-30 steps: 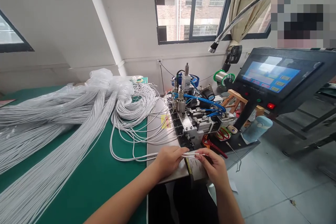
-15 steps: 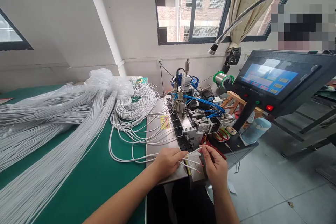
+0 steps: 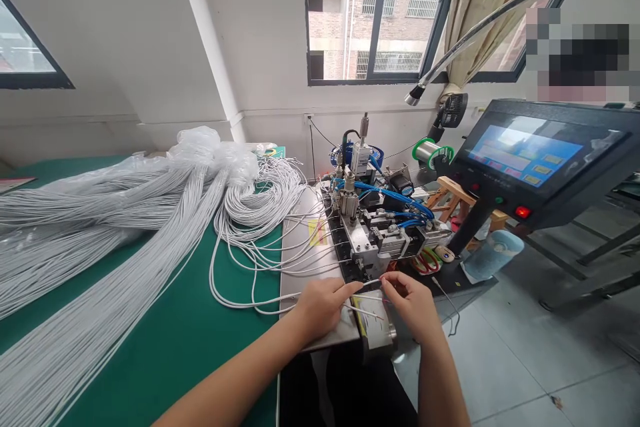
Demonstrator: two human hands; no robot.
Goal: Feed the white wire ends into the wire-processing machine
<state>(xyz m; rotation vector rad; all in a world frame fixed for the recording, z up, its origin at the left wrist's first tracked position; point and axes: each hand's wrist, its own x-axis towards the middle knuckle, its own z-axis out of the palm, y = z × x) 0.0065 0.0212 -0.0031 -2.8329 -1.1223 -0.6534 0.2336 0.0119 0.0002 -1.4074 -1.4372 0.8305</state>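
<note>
My left hand (image 3: pixel 323 307) is closed on several white cables (image 3: pixel 273 301), low over the front edge of the metal plate. Their ends stick out to the right past its fingers, some showing reddish tips. Between thumb and fingertips my right hand (image 3: pixel 409 297) pinches the reddish end of one cable (image 3: pixel 371 282), which stretches straight between both hands. Just beyond the hands stands a bench machine (image 3: pixel 361 243) with metal cylinders and blue air tubes. The tiny wires inside the right fingertips are hidden.
Long bundles of white cable (image 3: pixel 145 267) in plastic lie across the green table (image 3: pixel 175 347) on the left, beside a coiled heap (image 3: pixel 260 200). At right are a control screen (image 3: pixel 525 153), a solder wire spool (image 3: pixel 433 152) and a blue translucent container (image 3: pixel 495 257).
My right hand has shifted slightly with the pinched cable end, which now lies nearer the machine's front. The left hand keeps its hold. The whole view has swung a little to the left.
</note>
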